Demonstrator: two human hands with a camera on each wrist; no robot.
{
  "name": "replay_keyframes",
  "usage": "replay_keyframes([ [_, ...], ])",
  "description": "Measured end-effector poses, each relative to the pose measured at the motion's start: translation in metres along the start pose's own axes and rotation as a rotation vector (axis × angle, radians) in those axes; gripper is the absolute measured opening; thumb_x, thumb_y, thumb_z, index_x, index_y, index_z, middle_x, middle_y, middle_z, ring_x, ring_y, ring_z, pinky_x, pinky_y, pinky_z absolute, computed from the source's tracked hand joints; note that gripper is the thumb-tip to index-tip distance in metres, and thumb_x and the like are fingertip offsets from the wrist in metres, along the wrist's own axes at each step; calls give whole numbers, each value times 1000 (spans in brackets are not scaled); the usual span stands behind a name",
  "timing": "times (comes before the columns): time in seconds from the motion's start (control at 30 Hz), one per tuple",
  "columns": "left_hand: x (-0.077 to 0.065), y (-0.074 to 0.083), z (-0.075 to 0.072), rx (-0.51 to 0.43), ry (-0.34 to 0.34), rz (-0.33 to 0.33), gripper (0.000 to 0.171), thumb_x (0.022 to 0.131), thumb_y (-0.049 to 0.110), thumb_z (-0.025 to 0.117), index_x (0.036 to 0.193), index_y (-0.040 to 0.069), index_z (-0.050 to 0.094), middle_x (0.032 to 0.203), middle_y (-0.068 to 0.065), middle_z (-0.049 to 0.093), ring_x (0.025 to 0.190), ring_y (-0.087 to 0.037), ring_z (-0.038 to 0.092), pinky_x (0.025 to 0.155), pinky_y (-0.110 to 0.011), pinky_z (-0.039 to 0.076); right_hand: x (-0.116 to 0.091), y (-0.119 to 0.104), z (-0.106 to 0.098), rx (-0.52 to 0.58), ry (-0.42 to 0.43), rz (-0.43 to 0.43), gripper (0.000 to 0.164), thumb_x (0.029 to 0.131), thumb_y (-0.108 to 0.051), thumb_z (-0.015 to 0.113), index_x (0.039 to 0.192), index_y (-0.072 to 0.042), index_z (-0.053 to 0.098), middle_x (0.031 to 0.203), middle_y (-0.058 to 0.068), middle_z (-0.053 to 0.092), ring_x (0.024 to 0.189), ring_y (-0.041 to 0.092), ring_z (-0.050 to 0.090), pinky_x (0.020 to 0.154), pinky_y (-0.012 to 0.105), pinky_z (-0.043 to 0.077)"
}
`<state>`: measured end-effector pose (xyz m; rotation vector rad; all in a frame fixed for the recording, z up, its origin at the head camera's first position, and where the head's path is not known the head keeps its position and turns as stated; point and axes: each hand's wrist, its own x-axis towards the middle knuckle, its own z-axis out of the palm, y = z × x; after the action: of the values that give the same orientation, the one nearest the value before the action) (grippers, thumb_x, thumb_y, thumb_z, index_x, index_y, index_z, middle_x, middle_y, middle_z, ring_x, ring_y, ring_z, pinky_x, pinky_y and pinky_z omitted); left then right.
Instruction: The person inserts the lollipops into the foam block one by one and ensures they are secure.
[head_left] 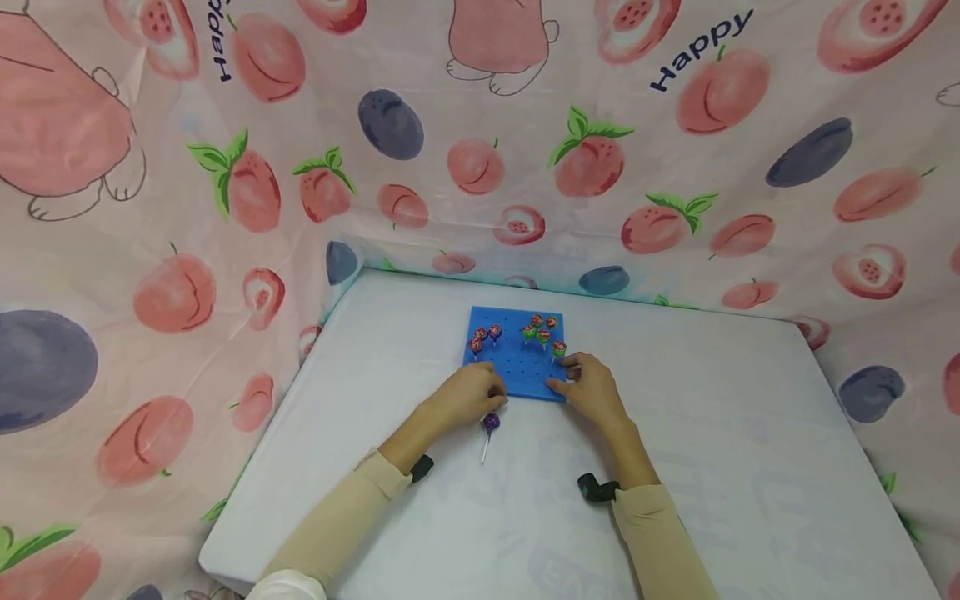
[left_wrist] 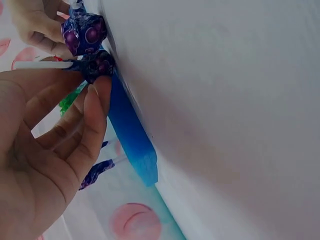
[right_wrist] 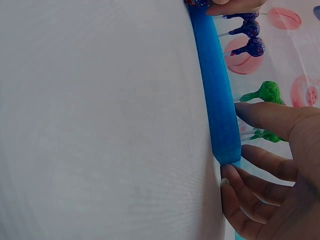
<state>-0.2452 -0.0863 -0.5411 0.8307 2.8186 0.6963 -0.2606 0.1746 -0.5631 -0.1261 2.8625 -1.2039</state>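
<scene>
My left hand (head_left: 468,394) is at the front edge of a blue board with rows of small holes (head_left: 517,385). In the left wrist view its thumb and fingertips pinch the wrapped head of a purple lollipop (left_wrist: 97,66), white stick pointing back over the hand. Another purple lollipop (head_left: 491,422) lies on the table just in front of the board. My right hand (head_left: 592,390) holds the board's front right corner between thumb and fingers. Upright in the holes stand several purple lollipops (head_left: 495,332) on the left and several green ones (head_left: 543,337) on the right.
A white-covered table (head_left: 750,450) lies under everything. Fruit-patterned cloth (head_left: 480,167) hangs along its back and left. Dark wrist cameras (head_left: 597,488) sit at both wrists, low over the tabletop.
</scene>
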Motion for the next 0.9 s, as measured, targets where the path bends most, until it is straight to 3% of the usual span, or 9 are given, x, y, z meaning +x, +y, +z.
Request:
replay_keyframes([
  [0.33,2,2,4,87,31,-5,14,96,25,77,101,13,82,98,3,65,85,-7,60,76,-22,54,0,-3,-1,-4,-2,3,50,91,-29,83,129,-1,66,118,17,68,107,31,64,89,48,56],
  [0.5,0,5,5,82,20,-29,15,95,26,79,101,12,81,99,3,64,83,-7,59,73,-21,53,-1,-5,-2,-2,-4,7,50,92,-28,82,130,-1,66,118,17,68,107,31,64,89,47,56],
  [0.9,1,3,7,51,31,17,8,93,21,81,95,13,81,93,4,62,80,-7,57,68,-20,51,1,0,0,-6,3,-4,50,91,-29,83,129,-1,66,118,17,68,108,32,64,89,48,56],
])
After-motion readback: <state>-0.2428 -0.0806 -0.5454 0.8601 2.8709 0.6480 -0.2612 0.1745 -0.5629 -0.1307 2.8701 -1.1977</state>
